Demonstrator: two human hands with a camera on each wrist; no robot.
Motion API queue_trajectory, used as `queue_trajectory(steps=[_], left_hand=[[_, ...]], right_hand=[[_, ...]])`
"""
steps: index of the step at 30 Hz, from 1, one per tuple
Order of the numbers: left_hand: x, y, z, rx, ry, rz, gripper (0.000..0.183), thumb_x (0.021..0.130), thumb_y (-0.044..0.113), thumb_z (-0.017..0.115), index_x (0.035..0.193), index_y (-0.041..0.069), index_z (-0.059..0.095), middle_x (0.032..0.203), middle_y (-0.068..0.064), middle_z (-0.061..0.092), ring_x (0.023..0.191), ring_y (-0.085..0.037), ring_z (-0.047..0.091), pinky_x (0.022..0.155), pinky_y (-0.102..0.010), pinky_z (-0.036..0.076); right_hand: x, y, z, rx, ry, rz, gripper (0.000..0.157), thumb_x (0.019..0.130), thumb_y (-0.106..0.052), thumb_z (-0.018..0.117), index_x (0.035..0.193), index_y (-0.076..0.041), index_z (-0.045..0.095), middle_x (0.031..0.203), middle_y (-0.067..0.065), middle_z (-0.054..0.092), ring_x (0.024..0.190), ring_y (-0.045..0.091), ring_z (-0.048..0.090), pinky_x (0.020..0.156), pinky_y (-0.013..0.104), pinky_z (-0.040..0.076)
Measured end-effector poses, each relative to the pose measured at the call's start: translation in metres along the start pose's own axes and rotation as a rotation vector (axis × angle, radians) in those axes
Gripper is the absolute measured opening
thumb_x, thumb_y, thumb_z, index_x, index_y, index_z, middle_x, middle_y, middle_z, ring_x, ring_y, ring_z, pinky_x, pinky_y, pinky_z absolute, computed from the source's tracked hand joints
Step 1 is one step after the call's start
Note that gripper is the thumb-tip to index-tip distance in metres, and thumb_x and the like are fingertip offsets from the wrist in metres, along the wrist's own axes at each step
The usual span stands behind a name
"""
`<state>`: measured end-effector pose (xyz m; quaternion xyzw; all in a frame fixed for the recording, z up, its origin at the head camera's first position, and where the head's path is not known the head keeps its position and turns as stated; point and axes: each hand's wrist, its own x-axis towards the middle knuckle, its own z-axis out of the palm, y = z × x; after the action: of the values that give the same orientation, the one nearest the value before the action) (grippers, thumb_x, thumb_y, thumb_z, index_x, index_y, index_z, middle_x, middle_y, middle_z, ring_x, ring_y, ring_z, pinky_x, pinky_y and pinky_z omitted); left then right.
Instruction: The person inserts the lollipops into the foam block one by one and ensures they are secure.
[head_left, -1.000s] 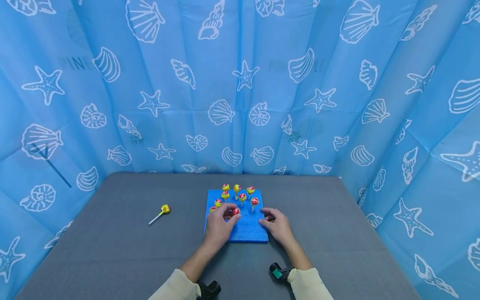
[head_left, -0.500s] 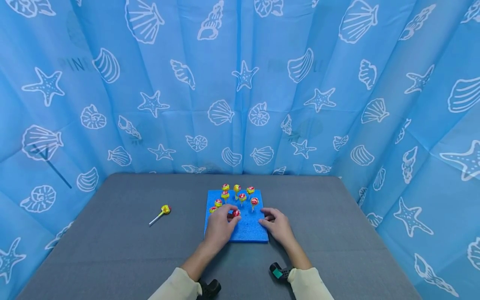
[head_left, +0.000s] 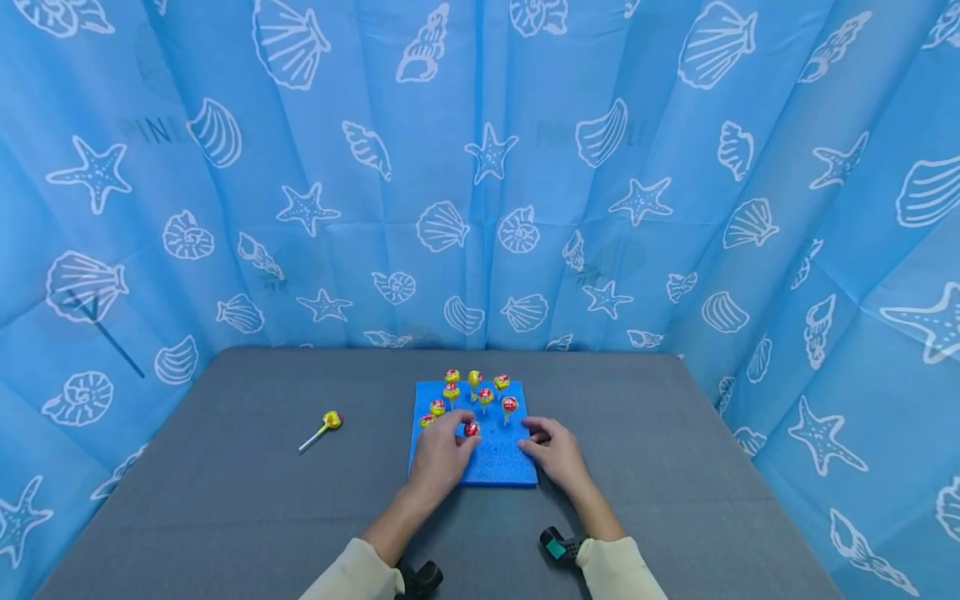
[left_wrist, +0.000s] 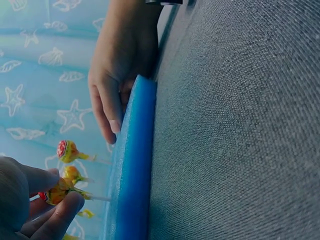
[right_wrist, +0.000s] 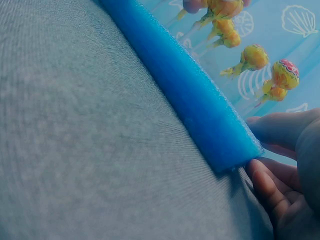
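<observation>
Between thumb and fingers, my left hand (head_left: 437, 454) pinches a lollipop (left_wrist: 61, 192) by its red-and-yellow wrapped head. Its white stick points down, with the lower end right at the top face of a blue foam board (head_left: 498, 467). My right hand (head_left: 557, 454) holds the board's right edge; in the right wrist view the thumb (right_wrist: 280, 127) lies on the top side and the fingers (right_wrist: 270, 185) are at the side and bottom edge. Several wrapped lollipops (head_left: 485, 395) stand upright in the board's back and left part, some partly hidden behind my left hand.
One more lollipop (head_left: 331, 418) lies on the grey cloth-covered table (head_left: 247, 500), left of the board, its stick toward the front. A blue curtain (head_left: 480, 208) with white shell prints hangs behind the table and along both sides.
The lollipop in my left hand has sunk slightly toward the board, and the left fingers have shifted a little with it. My right hand has stayed at the board's edge.
</observation>
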<state>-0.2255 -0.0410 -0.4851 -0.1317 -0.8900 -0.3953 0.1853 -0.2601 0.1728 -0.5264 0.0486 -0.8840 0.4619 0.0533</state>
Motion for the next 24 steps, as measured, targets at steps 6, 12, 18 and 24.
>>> queue_trajectory(steps=[6, 12, 18, 24], left_hand=[[-0.002, -0.001, -0.001, 0.004, 0.012, 0.019, 0.038, 0.083, 0.015, 0.079, 0.118, 0.008, 0.066, 0.111, -0.006, 0.067, 0.074, -0.007, 0.057, 0.066, -0.022, 0.050], [-0.004, -0.003, -0.003, 0.008, 0.019, 0.044, 0.039, 0.082, 0.015, 0.080, 0.118, 0.010, 0.066, 0.112, -0.004, 0.066, 0.072, -0.006, 0.055, 0.065, -0.022, 0.050], [-0.007, -0.004, -0.006, -0.004, 0.016, 0.063, 0.038, 0.081, 0.013, 0.081, 0.116, 0.010, 0.067, 0.110, -0.004, 0.066, 0.070, -0.006, 0.055, 0.063, -0.021, 0.049], [-0.011, -0.006, -0.010, -0.026, 0.023, 0.097, 0.037, 0.080, 0.010, 0.081, 0.114, 0.011, 0.067, 0.110, -0.003, 0.066, 0.073, -0.005, 0.057, 0.065, -0.021, 0.050]], right_hand=[[0.000, -0.001, -0.001, 0.004, -0.003, 0.004, 0.033, 0.088, -0.011, 0.073, 0.120, -0.006, 0.066, 0.101, 0.005, 0.061, 0.088, 0.019, 0.056, 0.079, 0.036, 0.049], [-0.001, 0.000, 0.000, -0.002, 0.000, -0.006, 0.032, 0.088, -0.010, 0.073, 0.119, -0.006, 0.066, 0.099, 0.004, 0.061, 0.087, 0.018, 0.055, 0.078, 0.035, 0.048], [0.000, 0.000, 0.001, -0.006, 0.008, -0.006, 0.032, 0.088, -0.011, 0.073, 0.119, -0.006, 0.066, 0.099, 0.004, 0.061, 0.087, 0.018, 0.055, 0.078, 0.036, 0.048], [-0.001, -0.001, 0.001, -0.008, 0.006, 0.004, 0.033, 0.088, -0.012, 0.073, 0.120, -0.006, 0.066, 0.099, 0.004, 0.060, 0.087, 0.019, 0.055, 0.078, 0.036, 0.049]])
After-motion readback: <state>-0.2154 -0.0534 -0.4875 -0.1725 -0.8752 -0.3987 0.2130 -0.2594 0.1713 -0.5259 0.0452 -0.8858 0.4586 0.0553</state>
